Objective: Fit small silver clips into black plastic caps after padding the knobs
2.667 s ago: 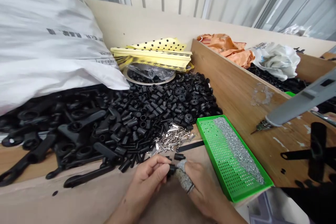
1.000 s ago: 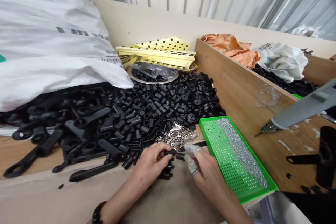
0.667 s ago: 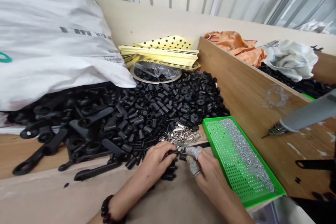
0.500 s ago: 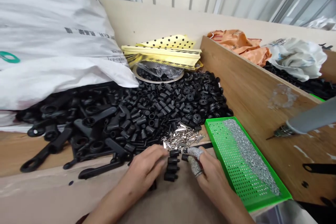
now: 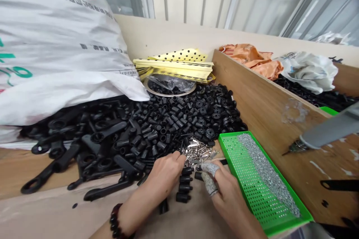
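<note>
My left hand (image 5: 168, 168) reaches to the near edge of a pile of small shiny metal pieces (image 5: 198, 149). Its fingers are bent together, and their tips are partly hidden at the pile. My right hand (image 5: 224, 183) wears grey cloth covers on thumb and forefinger. These are pinched together beside the same pile, and what lies between them is too small to make out. A short row of black plastic cylinders with narrow ends (image 5: 183, 188) lies on the bench between my hands. Another black cylinder (image 5: 198, 176) lies right by the right fingertips.
A heap of black tubes (image 5: 168, 119) and black handles (image 5: 109, 190) spreads behind my hands. On the right are a green tray (image 5: 241, 183) of small metal bits, a wooden divider (image 5: 252, 93) and a grey power screwdriver (image 5: 328, 130). A white sack (image 5: 70, 44) stands left.
My left hand has moved forward from the row of cylinders to the metal pieces. My right hand stays near the same place. The view has tilted up slightly.
</note>
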A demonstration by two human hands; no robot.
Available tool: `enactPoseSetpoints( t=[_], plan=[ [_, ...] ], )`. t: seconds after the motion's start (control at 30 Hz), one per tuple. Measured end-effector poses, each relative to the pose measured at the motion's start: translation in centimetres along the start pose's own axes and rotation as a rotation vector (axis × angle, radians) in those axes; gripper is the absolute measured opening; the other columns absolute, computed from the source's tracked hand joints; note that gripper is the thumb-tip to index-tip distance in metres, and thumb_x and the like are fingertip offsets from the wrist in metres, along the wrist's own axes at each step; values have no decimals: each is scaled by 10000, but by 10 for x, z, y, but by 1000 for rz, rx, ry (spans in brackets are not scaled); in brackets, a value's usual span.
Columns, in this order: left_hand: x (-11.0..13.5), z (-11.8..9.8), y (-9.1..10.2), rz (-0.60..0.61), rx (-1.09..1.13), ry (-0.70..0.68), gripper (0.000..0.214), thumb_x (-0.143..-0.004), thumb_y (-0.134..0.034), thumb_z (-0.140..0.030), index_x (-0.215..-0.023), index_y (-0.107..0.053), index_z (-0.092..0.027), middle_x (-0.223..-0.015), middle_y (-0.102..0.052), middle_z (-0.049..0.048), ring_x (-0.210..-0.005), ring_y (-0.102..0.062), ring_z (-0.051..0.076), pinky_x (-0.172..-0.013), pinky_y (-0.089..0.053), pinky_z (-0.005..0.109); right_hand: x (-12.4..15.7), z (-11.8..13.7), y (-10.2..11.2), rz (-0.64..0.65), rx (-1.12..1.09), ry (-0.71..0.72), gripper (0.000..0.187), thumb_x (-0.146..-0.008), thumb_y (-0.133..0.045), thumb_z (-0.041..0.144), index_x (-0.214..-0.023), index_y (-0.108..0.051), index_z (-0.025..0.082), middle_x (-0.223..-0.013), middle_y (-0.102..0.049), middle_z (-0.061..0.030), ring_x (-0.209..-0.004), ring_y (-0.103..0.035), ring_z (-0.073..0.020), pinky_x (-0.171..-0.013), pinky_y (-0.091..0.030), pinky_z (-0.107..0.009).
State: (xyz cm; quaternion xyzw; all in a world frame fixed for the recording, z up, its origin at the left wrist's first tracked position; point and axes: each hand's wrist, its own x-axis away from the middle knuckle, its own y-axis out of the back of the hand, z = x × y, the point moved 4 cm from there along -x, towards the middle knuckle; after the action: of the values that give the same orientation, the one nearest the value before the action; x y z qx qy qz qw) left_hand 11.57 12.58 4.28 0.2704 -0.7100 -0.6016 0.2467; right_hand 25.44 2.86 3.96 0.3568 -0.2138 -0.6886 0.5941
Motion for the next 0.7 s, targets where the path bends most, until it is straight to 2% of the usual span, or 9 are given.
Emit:
enactPoseSetpoints(
  t=[0.13,0.27,0.4,0.53,0.63,0.7],
  plan=[
    [-20,-1,3,-44,-52,42,199,-920,-372,-150,-906,-568,-185,-818,-602,56,-704,-637,190,-609,-486,262,3,-3,-1,-15,-15,9,463,-667,-380,-26,-1057,-527,176,-1146,-557,-113,-1057,-531,-244,-912,-450,-390],
    [-42,-3,7,-77,-80,108,166,-912,-415,-184,-1010,-546,-161,-861,-612,91,-717,-661,218,-605,-502,289,2,-6,-3,-4,-10,-11,435,-633,-390,-21,-991,-532,181,-1144,-557,-119,-1051,-534,-255,-902,-459,-386],
    [-54,-3,10,-82,-56,124,174,-890,-432,-145,-985,-577,-162,-885,-618,95,-738,-673,225,-624,-510,302,2,-4,-7,-7,19,0,441,-594,-393,-26,-960,-517,187,-1128,-558,-122,-1048,-533,-261,-903,-461,-398],
    [-47,3,18,-112,42,106,278,-894,-403,-137,-1122,-556,-184,-942,-632,90,-794,-670,220,-706,-514,321,2,10,-18,45,77,80,376,-564,-420,-31,-847,-522,195,-1022,-575,-98,-979,-530,-263,-861,-474,-409],
    [-28,9,28,-161,137,61,360,-898,-400,-149,-1245,-470,-208,-1057,-637,65,-929,-639,186,-823,-483,282,-2,19,-22,60,89,117,364,-535,-419,-47,-790,-514,195,-988,-563,-86,-949,-502,-255,-837,-467,-405],
    [-10,13,33,-199,257,56,350,-894,-410,-179,-1239,-458,-211,-971,-659,23,-840,-640,155,-768,-485,238,-5,20,-21,51,87,111,370,-520,-410,-58,-778,-507,188,-985,-551,-91,-950,-481,-256,-839,-452,-414]
  ],
)
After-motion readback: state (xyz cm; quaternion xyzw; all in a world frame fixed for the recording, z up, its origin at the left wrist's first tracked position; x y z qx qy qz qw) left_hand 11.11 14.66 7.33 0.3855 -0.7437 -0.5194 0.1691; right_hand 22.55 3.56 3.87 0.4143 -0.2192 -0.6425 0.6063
